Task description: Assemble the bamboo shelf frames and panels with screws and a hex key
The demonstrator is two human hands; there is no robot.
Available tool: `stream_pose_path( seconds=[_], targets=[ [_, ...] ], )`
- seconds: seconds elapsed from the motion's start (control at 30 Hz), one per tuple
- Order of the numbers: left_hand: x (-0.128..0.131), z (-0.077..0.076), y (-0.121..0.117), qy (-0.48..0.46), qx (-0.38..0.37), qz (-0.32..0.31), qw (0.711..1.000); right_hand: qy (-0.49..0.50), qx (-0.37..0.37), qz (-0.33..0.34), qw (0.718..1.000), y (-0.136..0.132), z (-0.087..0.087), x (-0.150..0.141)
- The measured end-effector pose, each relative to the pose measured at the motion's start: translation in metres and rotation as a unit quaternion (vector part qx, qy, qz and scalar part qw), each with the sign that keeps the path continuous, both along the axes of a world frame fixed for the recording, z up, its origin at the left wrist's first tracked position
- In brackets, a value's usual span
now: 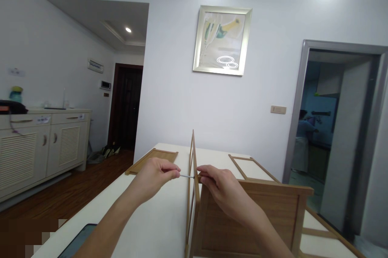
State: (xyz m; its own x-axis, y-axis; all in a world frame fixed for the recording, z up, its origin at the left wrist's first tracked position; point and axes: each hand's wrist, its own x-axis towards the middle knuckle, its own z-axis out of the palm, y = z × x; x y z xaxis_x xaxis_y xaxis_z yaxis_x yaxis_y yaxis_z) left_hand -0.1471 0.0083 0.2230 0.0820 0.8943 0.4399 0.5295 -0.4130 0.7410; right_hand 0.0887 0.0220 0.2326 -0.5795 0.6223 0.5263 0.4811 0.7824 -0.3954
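Observation:
A partly built wooden box of light bamboo panels stands on the white table. Its left side panel stands upright, seen edge-on. My left hand is closed in a pinch on a thin metal tool whose tip points at the panel's edge. On the other side, my right hand is closed at the same spot on the panel's frame, fingers pressed against it near the tool's tip. Whether it pinches a small part there I cannot make out.
Two loose framed panels lie flat on the table, one at the far left, one at the far right. A dark phone lies by the table's near left edge. A cream sideboard stands left. A doorway opens right, a person beyond it.

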Motion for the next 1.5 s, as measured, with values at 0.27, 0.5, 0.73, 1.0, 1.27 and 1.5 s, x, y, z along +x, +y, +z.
stream_pose_path(
  seconds=[0.27,0.5,0.73,1.0,1.27,1.5],
  targets=[
    [0.005,0.002,-0.007,0.089,0.034,0.052,0.994,-0.014,0.004,-0.001,1.000,-0.002,0.002,0.000],
    [0.003,-0.002,-0.003,-0.091,-0.110,-0.018,0.990,-0.012,0.009,0.002,1.000,0.000,0.001,-0.001],
    [-0.006,-0.013,0.012,-0.311,-0.227,-0.149,0.911,-0.012,0.013,-0.004,1.000,-0.001,0.002,-0.001],
    [-0.010,-0.026,0.022,-0.305,-0.300,-0.203,0.881,-0.004,0.012,0.001,1.000,0.001,0.000,0.000],
    [-0.011,-0.028,0.024,-0.324,-0.304,-0.234,0.865,0.000,0.014,0.005,1.000,0.001,-0.001,0.000],
    [-0.010,-0.025,0.023,-0.333,-0.299,-0.234,0.863,-0.004,0.010,0.006,1.000,0.002,0.000,0.000]
  ],
)
